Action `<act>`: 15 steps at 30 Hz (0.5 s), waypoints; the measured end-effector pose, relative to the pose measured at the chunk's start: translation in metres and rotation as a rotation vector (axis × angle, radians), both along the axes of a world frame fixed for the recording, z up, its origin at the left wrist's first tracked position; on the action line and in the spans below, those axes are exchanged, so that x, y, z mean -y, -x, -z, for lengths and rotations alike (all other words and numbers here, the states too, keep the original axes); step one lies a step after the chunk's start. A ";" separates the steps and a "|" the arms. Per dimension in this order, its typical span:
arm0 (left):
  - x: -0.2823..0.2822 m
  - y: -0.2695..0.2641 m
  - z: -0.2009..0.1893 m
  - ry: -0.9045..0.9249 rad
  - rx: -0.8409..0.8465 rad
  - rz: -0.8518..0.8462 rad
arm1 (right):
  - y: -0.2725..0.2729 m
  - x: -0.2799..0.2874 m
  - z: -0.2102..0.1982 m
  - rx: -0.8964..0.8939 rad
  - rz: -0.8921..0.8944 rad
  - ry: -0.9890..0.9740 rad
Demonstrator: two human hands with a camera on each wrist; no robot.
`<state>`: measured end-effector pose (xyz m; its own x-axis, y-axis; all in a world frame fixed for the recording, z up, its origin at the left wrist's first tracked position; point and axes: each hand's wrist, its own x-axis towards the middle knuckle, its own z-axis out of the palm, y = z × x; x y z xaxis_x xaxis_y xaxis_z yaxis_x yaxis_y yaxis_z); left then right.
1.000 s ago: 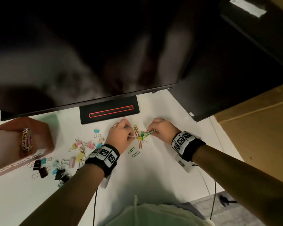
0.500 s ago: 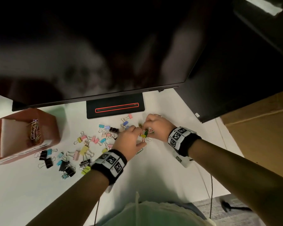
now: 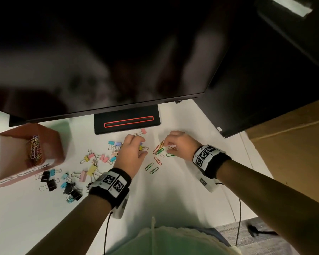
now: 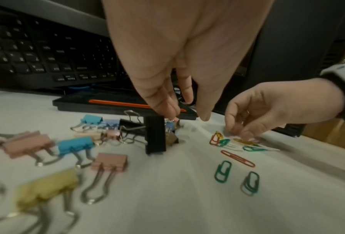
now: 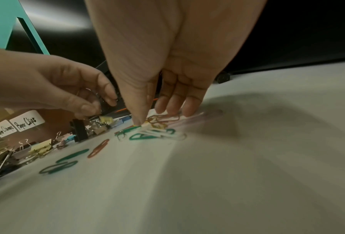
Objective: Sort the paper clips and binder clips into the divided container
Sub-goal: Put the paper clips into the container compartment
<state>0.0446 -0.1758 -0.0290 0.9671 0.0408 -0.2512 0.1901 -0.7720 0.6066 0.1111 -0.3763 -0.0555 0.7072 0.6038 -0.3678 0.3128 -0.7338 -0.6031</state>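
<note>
Colourful paper clips (image 3: 159,150) lie in a loose pile on the white desk (image 3: 173,190). My right hand (image 3: 168,145) is on the pile, thumb and fingertips (image 5: 167,109) closing round an orange paper clip (image 5: 163,119). Just to the left, my left hand (image 3: 143,147) pinches a small yellow binder clip (image 3: 141,148) beside a standing black binder clip (image 4: 155,134). More pastel and black binder clips (image 3: 92,168) are scattered further left. The brown divided container (image 3: 52,144) stands at far left, one compartment holding paper clips (image 3: 34,150); its labels (image 5: 26,122) are partly hidden.
A large dark monitor overhangs the desk, its stand base (image 3: 126,122) just behind my hands. A second dark screen (image 3: 265,89) sits at right, a keyboard (image 4: 37,55) behind the clips, a cardboard surface (image 3: 293,153) off the desk's right edge. Wrist cables (image 3: 238,218) hang near me.
My hands were together over the paper clip pile; now they are apart. The left hand has shifted left to the binder clips, and the paper clips lie spread on the desk.
</note>
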 end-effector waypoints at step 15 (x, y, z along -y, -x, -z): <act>0.013 0.041 0.019 -0.026 -0.193 0.202 | 0.018 0.023 -0.004 0.150 -0.096 -0.001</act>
<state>0.0040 -0.1893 -0.0478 0.8907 -0.1386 -0.4330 0.1412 -0.8210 0.5532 0.0929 -0.3996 -0.0518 0.6935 0.6711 -0.2621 0.4676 -0.6959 -0.5450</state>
